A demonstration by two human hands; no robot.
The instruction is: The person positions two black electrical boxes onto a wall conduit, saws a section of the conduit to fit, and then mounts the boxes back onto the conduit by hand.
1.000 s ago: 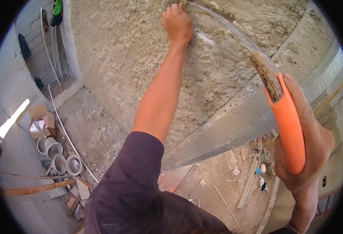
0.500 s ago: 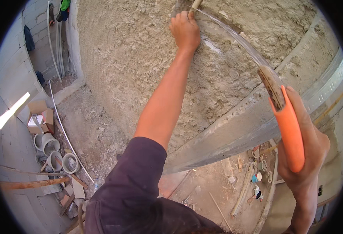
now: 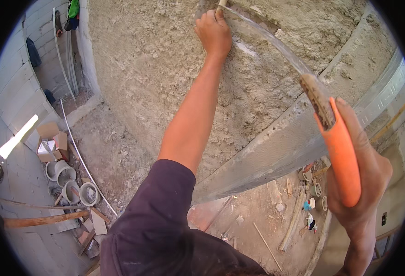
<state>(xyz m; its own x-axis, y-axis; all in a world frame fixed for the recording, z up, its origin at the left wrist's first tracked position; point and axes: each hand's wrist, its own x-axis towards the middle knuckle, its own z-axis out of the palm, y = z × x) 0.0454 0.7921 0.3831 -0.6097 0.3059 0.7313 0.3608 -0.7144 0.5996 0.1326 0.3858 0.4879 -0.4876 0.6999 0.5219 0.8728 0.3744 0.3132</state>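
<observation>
My right hand is wrapped round the orange handle of a long tool. A dirt-caked brown mount joins this handle to its long, thin, shiny metal blade, which slants up and left across the rough wall. High up at the wall, my left hand is closed on a pale wooden stick or handle. Most of that piece is cut off by the top edge, so its kind is unclear. The blade's far end lies right beside my left fingers.
A smooth ledge crosses below the rough wall. On the floor at lower left stand several buckets and a cardboard box, with a long thin pipe nearby. Planks, sticks and rubble lie far below at right.
The view has shifted slightly. My left hand sits a little higher and further left in it, with the stick and blade; my right hand keeps its grip almost in place.
</observation>
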